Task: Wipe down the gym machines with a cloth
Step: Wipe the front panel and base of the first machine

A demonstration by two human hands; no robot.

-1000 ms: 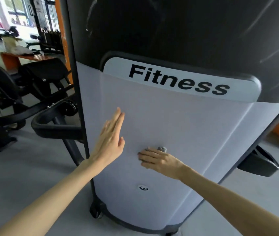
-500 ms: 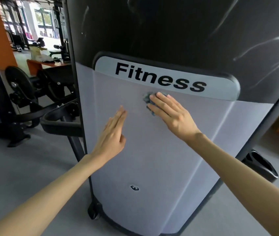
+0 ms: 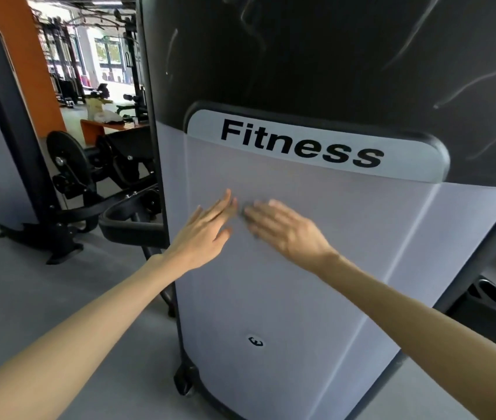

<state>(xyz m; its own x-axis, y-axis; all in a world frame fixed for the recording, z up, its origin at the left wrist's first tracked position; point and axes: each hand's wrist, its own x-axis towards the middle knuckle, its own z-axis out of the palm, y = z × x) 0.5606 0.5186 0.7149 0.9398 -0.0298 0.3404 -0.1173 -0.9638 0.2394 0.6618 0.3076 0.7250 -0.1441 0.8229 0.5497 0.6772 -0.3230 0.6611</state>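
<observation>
A tall gym machine shroud fills the view, its lower grey panel (image 3: 316,268) marked "Fitness" and its upper part glossy black. My right hand (image 3: 286,231) lies flat on the grey panel, fingers straight and blurred by motion, pressing a small grey-blue cloth (image 3: 246,214) that only peeks out at the fingertips. My left hand (image 3: 207,231) is flat with straight fingers at the panel's left part, just left of the right hand; whether it touches the panel is unclear.
A black curved handle bar (image 3: 131,225) juts out left of the shroud. Behind it stands another machine with a weight plate (image 3: 65,159) and an orange column (image 3: 40,65). A black footplate (image 3: 492,310) sits low on the right. Grey floor lies below.
My right hand with the cloth swept up the panel to just under the lettering, then down and left beside my left hand. The left hand barely moved on the panel.
</observation>
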